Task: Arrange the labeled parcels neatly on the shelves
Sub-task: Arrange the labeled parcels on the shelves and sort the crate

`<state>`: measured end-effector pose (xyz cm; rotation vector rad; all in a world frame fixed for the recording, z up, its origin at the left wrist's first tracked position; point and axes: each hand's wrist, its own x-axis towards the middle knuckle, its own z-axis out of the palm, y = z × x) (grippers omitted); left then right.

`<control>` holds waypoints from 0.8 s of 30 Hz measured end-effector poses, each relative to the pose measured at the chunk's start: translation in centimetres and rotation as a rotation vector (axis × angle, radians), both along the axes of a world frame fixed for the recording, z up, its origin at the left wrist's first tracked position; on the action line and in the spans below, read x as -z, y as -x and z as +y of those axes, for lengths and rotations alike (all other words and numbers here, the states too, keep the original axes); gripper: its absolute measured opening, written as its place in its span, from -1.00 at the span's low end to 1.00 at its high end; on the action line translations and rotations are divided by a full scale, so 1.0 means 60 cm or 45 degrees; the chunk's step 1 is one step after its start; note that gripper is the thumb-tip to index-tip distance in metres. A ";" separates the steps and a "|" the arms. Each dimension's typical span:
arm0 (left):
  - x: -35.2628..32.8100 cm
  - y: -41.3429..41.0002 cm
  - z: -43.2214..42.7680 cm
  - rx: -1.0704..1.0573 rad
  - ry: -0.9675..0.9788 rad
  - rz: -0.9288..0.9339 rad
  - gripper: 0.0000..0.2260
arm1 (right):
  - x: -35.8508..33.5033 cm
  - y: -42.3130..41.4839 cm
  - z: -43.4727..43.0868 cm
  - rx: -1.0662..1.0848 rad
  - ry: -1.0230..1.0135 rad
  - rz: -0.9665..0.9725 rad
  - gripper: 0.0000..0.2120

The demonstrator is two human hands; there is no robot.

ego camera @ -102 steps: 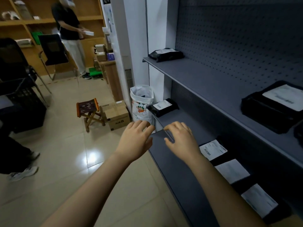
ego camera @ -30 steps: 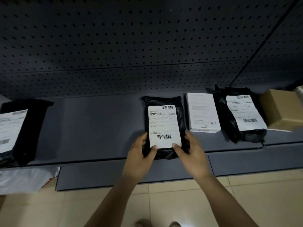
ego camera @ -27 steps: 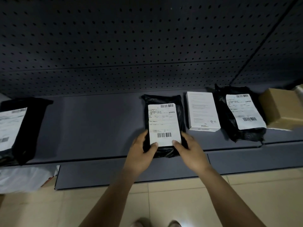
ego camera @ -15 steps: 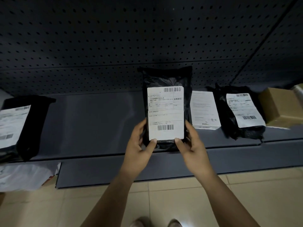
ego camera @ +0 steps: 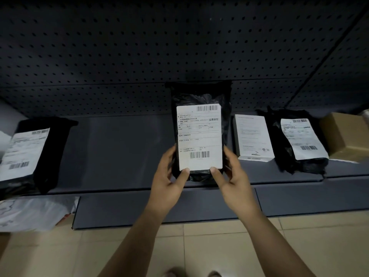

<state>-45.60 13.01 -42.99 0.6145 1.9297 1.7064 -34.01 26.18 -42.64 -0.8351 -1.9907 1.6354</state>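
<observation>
A black parcel (ego camera: pixel 200 96) with a white shipping label is held up above the grey bottom shelf (ego camera: pixel 119 152), its label facing me. My left hand (ego camera: pixel 169 182) grips its lower left edge, thumb on the label. My right hand (ego camera: pixel 231 176) grips the lower right edge the same way. To its right on the shelf lie a white box (ego camera: pixel 252 139), another black labeled parcel (ego camera: pixel 297 140) and a brown cardboard box (ego camera: pixel 347 136). A further black labeled parcel (ego camera: pixel 34 154) lies at the far left.
A dark pegboard back wall (ego camera: pixel 179 47) rises behind the shelf. A white plastic bag (ego camera: pixel 30 212) sits on the floor at the lower left. Beige floor tiles (ego camera: pixel 60 252) run along the shelf base, and my feet show at the bottom edge.
Both hands have lifted the black parcel off the shelf and tipped it upright. Since half a second ago it has stayed nearly still.
</observation>
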 end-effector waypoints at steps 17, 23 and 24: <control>0.057 0.059 -0.008 -0.059 0.461 0.170 -0.52 | 0.047 0.069 0.017 -0.051 0.033 -0.357 -0.50; 0.019 0.028 0.015 -0.128 0.486 0.813 -0.62 | 0.004 0.020 0.071 -0.010 -0.168 -0.371 -0.60; 0.010 0.023 0.026 -0.096 0.474 0.818 -0.63 | -0.005 0.009 0.084 -0.012 -0.220 -0.376 -0.61</control>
